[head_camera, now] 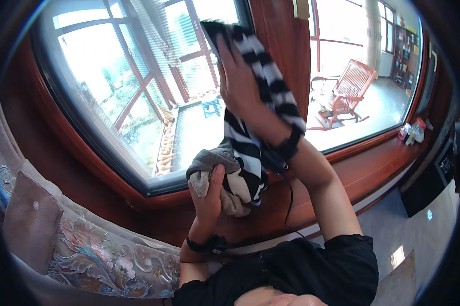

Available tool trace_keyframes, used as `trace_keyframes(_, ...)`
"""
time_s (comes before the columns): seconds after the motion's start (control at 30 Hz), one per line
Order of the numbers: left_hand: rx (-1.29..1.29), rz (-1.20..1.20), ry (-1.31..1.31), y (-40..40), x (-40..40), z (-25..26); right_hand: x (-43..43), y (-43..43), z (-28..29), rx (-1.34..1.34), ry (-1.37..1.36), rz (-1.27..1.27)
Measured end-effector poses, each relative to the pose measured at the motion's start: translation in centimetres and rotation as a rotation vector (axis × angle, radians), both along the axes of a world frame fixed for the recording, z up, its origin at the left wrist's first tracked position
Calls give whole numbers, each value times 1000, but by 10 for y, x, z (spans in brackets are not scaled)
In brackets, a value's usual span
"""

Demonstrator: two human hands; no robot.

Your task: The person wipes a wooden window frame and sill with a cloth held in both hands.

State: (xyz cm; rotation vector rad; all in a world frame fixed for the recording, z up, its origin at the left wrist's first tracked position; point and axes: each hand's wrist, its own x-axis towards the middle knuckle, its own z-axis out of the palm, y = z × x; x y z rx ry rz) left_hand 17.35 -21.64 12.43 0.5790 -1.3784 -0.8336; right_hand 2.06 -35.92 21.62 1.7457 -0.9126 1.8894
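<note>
My right hand (237, 82) is raised with its fingers extended. It lies flat over a black-and-white striped cloth (266, 65), pressing it towards the window pane at the frame's upper right corner. The striped fabric hangs down from there to my left hand (209, 202). That hand grips a bunched grey-beige towel (214, 162), with the thumb across it. Where the towel and the lower striped folds meet, I cannot tell if they are joined. Behind both hands is the large window glass (111, 95) in its dark inner frame (165, 187).
Below the window runs a reddish wooden sill (352, 179), with small items in clear plastic (413, 132) at its right end. An embroidered curtain (100, 252) hangs at left. A thin black cable (290, 202) dangles near my right arm. Through the glass appear a rocking chair (352, 90) and a blue stool (211, 107).
</note>
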Motion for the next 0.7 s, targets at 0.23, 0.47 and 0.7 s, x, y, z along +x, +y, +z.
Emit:
trace_keyframes(0.23,-106,45,22,-4,-10,17,13,-19,74,-174,374,195)
trace_keyframes(0.47,-81,-62,43,4,-9,3,0,51,-10,772,426,292)
trace_keyframes(0.7,-180,104,44,8,8,26,9,-14,143,-200,77,-96)
